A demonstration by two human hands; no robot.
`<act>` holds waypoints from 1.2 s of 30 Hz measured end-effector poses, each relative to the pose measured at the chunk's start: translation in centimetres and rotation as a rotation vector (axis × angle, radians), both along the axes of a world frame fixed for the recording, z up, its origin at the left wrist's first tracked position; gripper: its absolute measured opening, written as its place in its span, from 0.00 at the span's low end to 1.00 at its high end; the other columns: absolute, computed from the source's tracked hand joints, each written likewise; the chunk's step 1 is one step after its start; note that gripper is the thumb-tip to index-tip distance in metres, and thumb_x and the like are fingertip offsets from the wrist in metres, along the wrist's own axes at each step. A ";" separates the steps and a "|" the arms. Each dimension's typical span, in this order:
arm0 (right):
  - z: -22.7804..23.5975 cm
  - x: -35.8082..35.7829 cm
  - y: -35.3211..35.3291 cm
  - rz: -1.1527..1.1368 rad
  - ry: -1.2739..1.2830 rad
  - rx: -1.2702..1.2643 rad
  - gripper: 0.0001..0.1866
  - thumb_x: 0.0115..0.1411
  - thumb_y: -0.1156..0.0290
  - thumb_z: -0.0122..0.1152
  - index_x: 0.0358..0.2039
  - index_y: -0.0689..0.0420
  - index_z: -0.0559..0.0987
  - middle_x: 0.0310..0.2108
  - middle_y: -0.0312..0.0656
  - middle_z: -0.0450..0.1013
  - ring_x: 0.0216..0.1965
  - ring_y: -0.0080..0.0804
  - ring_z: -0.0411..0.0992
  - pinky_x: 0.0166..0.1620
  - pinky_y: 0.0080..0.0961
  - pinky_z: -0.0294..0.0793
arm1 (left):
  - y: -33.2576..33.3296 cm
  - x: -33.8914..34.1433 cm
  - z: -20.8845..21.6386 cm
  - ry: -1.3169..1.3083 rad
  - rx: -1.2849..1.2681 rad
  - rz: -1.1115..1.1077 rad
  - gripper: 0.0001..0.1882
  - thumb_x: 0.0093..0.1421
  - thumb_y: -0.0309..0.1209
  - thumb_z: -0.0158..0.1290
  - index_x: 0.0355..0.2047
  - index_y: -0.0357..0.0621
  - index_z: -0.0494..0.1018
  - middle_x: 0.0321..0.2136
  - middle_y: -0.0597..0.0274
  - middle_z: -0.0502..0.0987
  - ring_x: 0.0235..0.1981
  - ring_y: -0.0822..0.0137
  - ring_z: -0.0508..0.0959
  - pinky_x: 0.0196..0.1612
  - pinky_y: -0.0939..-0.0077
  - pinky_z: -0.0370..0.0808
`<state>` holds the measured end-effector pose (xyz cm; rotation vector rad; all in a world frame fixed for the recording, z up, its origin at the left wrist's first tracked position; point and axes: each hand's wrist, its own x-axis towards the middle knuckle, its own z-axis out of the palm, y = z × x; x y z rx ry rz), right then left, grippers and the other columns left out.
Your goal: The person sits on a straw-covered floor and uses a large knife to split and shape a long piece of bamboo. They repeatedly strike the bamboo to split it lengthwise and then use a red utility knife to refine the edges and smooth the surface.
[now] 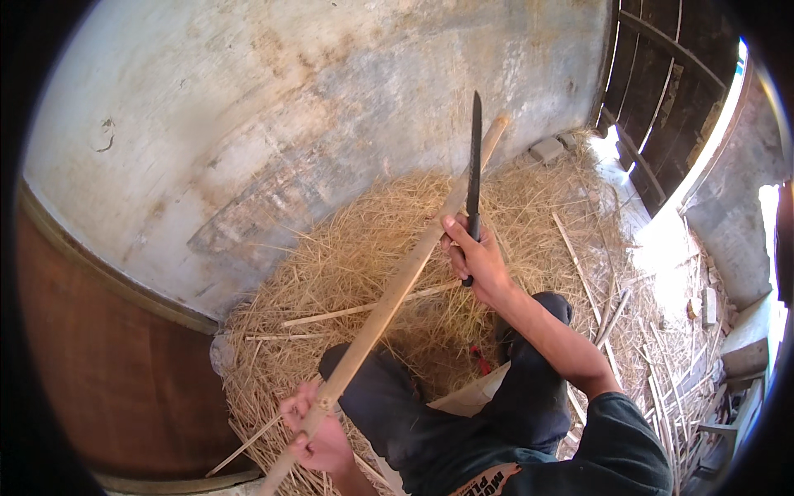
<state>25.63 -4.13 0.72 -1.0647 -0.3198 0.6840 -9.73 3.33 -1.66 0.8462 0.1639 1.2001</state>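
A long split bamboo pole slants across the view, from the lower left up to the right, above my legs. My left hand is closed round its lower part, near a node. My right hand grips the black handle of a long knife, whose dark narrow blade points up, crossing the pole's upper part in view. The right thumb and fingers are by the pole's edge and seem to touch it. The pole's lower end runs out of view past my left hand.
Straw covers the floor around my legs, with loose bamboo strips lying on it. A stained wall rises in front, and a brown panel stands at the left. A small red object lies between my knees. Brick-like blocks sit by the wall.
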 end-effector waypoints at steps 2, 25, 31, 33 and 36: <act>0.5 0.4 -0.1 -0.027 -0.014 0.019 0.15 0.70 0.56 0.62 0.36 0.55 0.74 0.24 0.33 0.70 0.13 0.15 0.57 0.18 0.20 0.56 | -0.5 -0.9 -1.4 0.177 -0.159 -0.126 0.30 0.63 0.44 0.51 0.58 0.34 0.66 0.50 0.42 0.75 0.58 0.46 0.74 0.56 0.51 0.76; 1.0 4.0 -4.2 -0.158 -0.798 -0.397 0.21 0.71 0.53 0.59 0.39 0.62 0.76 0.15 0.32 0.66 0.18 0.21 0.68 0.22 0.27 0.66 | -1.7 9.9 -0.5 1.332 0.611 -0.309 0.19 0.68 0.40 0.60 0.40 0.33 0.72 0.17 0.53 0.69 0.17 0.67 0.66 0.24 0.66 0.65; 1.9 5.3 -6.9 0.016 -1.579 -0.590 0.14 0.62 0.65 0.64 0.44 0.59 0.77 0.23 0.50 0.76 0.25 0.50 0.78 0.33 0.43 0.78 | -1.9 8.6 -0.7 1.314 0.599 -0.289 0.21 0.71 0.43 0.56 0.35 0.33 0.69 0.15 0.49 0.68 0.16 0.55 0.70 0.23 0.63 0.65; 1.7 5.3 -7.2 0.023 -1.701 -0.712 0.13 0.60 0.67 0.64 0.43 0.58 0.76 0.23 0.49 0.75 0.26 0.49 0.78 0.33 0.43 0.79 | -1.9 8.4 -0.5 1.312 0.593 -0.302 0.23 0.71 0.45 0.55 0.34 0.33 0.68 0.15 0.47 0.69 0.16 0.48 0.73 0.23 0.61 0.66; 1.0 6.4 -7.1 -0.014 -1.583 -0.924 0.11 0.60 0.66 0.64 0.39 0.57 0.75 0.22 0.47 0.75 0.25 0.48 0.78 0.32 0.43 0.79 | -2.0 7.9 0.4 1.362 0.586 -0.359 0.23 0.72 0.45 0.54 0.34 0.33 0.69 0.15 0.46 0.69 0.17 0.49 0.74 0.23 0.61 0.66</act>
